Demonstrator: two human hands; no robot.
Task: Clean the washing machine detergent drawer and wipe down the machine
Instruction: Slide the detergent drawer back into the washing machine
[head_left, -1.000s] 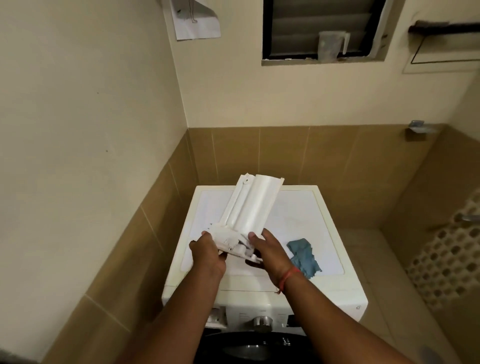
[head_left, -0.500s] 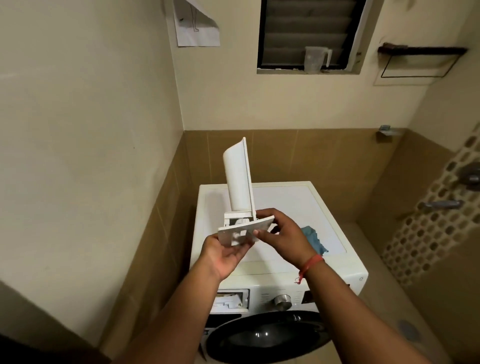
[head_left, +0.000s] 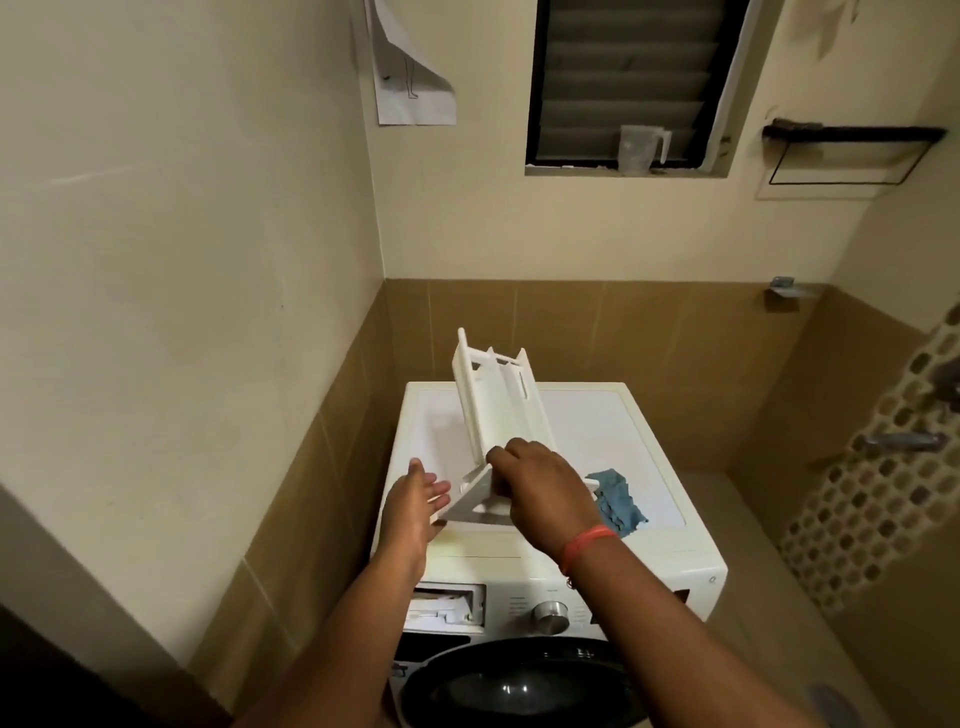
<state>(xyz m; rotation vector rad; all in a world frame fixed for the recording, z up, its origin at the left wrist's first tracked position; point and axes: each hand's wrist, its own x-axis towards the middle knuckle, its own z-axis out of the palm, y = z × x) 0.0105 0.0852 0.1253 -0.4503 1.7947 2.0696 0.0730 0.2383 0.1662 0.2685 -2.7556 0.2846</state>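
One of nearly everything, two hands

One washing machine (head_left: 670, 525), one detergent drawer (head_left: 498, 410), one blue cloth (head_left: 615, 496), one measuring jug (head_left: 638, 148) upper centre, one paper sheet (head_left: 410, 78) upper left; left hand (head_left: 415, 501), right hand (head_left: 545, 486).

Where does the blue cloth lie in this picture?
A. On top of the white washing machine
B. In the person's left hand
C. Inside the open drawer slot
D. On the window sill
A: the crumpled blue cloth rests on the white washing machine's flat top, right of the hands.

One head-worn wide-angle camera looks forward and steeply down from standing height, close over the washing machine (head_left: 545, 545) in a tiled corner.
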